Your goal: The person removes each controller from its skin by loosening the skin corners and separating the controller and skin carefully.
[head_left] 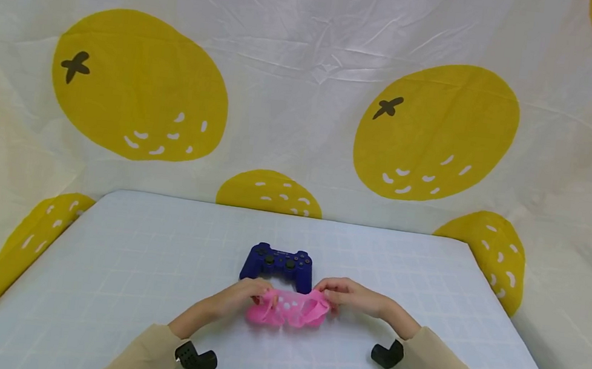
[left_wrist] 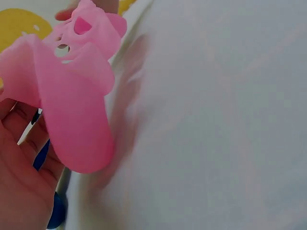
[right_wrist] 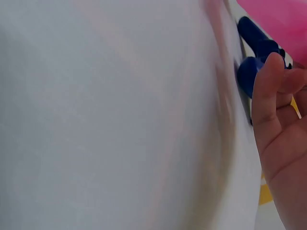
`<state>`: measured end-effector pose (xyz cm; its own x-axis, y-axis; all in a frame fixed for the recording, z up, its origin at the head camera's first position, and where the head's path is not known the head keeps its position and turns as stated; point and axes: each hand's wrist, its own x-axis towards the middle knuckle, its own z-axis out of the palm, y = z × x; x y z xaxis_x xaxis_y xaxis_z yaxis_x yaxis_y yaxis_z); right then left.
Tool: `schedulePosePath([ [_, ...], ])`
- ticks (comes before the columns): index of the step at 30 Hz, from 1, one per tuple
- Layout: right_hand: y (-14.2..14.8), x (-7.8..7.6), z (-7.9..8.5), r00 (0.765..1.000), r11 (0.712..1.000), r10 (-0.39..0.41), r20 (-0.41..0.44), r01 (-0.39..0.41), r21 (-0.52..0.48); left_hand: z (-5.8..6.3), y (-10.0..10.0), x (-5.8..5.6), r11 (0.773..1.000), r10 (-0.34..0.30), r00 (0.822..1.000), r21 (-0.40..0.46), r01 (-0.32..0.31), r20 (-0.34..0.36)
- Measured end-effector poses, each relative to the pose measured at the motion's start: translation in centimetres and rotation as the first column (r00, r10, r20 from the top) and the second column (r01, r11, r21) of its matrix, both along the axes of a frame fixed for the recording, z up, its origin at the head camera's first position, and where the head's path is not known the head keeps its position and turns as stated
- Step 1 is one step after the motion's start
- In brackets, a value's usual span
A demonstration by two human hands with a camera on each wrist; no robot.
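A pink, soft-looking controller skin (head_left: pixel 289 313) with several holes in it is held just above the table, in front of a dark blue game controller (head_left: pixel 280 261). My left hand (head_left: pixel 236 298) pinches the left end of the skin. At its right end, the fingers of my right hand (head_left: pixel 358 298) grip the edge. In the left wrist view the skin (left_wrist: pixel 79 115) hangs limp and hollow, one rounded grip part pointing down. The right wrist view catches only a pink corner of it, with part of the controller (right_wrist: pixel 249 72) behind my fingers.
The table (head_left: pixel 117 261) has a pale, checked cloth. Behind it hangs a white curtain (head_left: pixel 295 99) printed with yellow fruit. Black wrist cameras sit on the left wrist (head_left: pixel 196 360) and the right wrist (head_left: pixel 388 354).
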<state>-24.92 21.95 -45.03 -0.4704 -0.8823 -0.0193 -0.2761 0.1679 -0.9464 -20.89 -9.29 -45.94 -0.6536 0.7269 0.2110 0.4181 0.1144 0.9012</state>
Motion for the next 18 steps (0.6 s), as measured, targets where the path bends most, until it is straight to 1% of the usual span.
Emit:
schedulePosePath([
  [2, -0.1, 0.0, -0.2, 0.998, 0.999, -0.036, -0.042, 0.037, 0.022, 0.0, 0.1, 0.2, 0.999, 0.025, 1.000, -0.024, -0.025, 0.005],
  [4, -0.1, -0.1, -0.4, 0.996, 0.997, -0.068, -0.054, 0.070, 0.030, 0.0, 0.3, 0.3, 0.997, 0.055, 0.998, -0.049, -0.054, 0.010],
  [6, -0.2, -0.1, -0.5, 0.995, 0.995, -0.092, -0.040, 0.093, 0.027, 0.0, 0.4, 0.5, 0.990, 0.113, 0.993, -0.086, -0.111, 0.021],
  [8, -0.3, -0.1, -0.7, 0.993, 0.993, -0.115, -0.019, 0.116, 0.024, 0.0, 0.5, 0.6, 0.978, 0.180, 0.983, -0.114, -0.176, 0.032],
  [10, -0.4, 0.0, -0.7, 0.991, 0.991, -0.131, 0.006, 0.131, 0.013, -0.1, 0.5, 0.7, 0.965, 0.235, 0.971, -0.131, -0.228, 0.039],
  [11, -0.5, 0.1, -0.7, 0.990, 0.990, -0.138, 0.013, 0.138, 0.006, -0.2, 0.5, 0.8, 0.960, 0.252, 0.967, -0.137, -0.245, 0.040],
  [15, -0.7, 0.4, -0.7, 0.982, 0.983, -0.181, 0.054, 0.182, -0.018, -0.4, 0.5, 1.0, 0.958, 0.270, 0.959, -0.124, -0.258, 0.084],
  [18, -0.8, 0.6, -0.7, 0.972, 0.977, -0.207, 0.108, 0.212, -0.036, -0.4, 0.6, 1.1, 0.959, 0.276, 0.950, -0.113, -0.261, 0.147],
])
